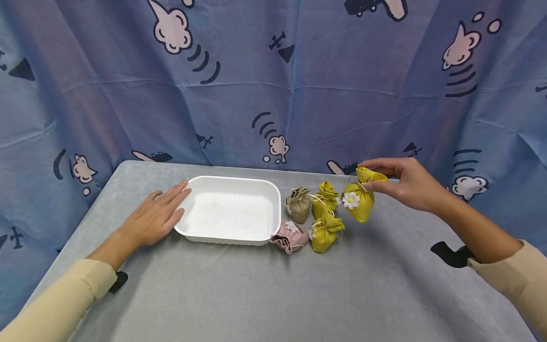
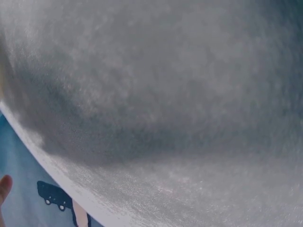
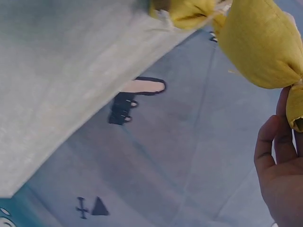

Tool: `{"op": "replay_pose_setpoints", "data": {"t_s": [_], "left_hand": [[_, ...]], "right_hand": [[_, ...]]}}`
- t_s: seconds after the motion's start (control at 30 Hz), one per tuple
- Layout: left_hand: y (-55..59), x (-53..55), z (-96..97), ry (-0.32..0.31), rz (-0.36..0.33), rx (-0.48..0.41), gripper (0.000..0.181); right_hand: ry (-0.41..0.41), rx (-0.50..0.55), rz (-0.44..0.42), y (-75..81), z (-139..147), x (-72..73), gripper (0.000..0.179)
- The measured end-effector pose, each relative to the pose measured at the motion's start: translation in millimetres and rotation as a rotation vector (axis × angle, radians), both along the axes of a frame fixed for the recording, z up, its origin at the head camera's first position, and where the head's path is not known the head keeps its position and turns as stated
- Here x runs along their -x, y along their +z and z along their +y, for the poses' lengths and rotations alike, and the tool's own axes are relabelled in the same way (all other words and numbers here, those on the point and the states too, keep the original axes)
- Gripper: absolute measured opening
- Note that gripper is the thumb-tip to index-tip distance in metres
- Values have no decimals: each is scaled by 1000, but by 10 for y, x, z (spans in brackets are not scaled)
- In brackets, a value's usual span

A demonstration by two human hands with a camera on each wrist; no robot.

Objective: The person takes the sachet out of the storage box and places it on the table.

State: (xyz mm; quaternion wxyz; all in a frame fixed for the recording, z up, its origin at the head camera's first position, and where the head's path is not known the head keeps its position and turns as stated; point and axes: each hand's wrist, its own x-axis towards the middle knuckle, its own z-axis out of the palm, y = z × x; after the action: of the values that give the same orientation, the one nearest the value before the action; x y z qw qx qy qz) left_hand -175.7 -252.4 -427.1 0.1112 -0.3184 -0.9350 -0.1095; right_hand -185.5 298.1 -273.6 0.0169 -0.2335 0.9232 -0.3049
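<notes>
My right hand point(image 1: 406, 183) pinches the gathered neck of a yellow drawstring pouch point(image 1: 360, 204) with a white flower on it. In the right wrist view the same pouch point(image 3: 262, 45) hangs from the fingertips, above the tabletop. To its left sit two more yellow pouches, one behind point(image 1: 325, 197) and one in front point(image 1: 326, 232). An olive-grey pouch point(image 1: 298, 205) and a pink pouch point(image 1: 289, 236) stand by the right end of a white tray point(image 1: 231, 240). My left hand point(image 1: 155, 216) lies with fingers extended, fingertips at the tray's left rim.
The tray has nothing in it. Grey cloth covers the table point(image 1: 239, 294), whose back edge meets a blue patterned curtain point(image 1: 239, 104). A yellow pouch point(image 3: 189, 12) shows at the table edge in the right wrist view.
</notes>
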Motion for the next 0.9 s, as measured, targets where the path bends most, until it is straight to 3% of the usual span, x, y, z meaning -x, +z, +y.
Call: {"op": "replay_pose_setpoints", "data": {"t_s": [0.57, 0.9], "left_hand": [[18, 10, -2, 9, -19, 11, 52], [-24, 12, -15, 5, -14, -1, 52]], "right_hand": [[-57, -1, -127, -519, 123, -29, 45], [-31, -10, -136, -798, 105, 46, 41]]}}
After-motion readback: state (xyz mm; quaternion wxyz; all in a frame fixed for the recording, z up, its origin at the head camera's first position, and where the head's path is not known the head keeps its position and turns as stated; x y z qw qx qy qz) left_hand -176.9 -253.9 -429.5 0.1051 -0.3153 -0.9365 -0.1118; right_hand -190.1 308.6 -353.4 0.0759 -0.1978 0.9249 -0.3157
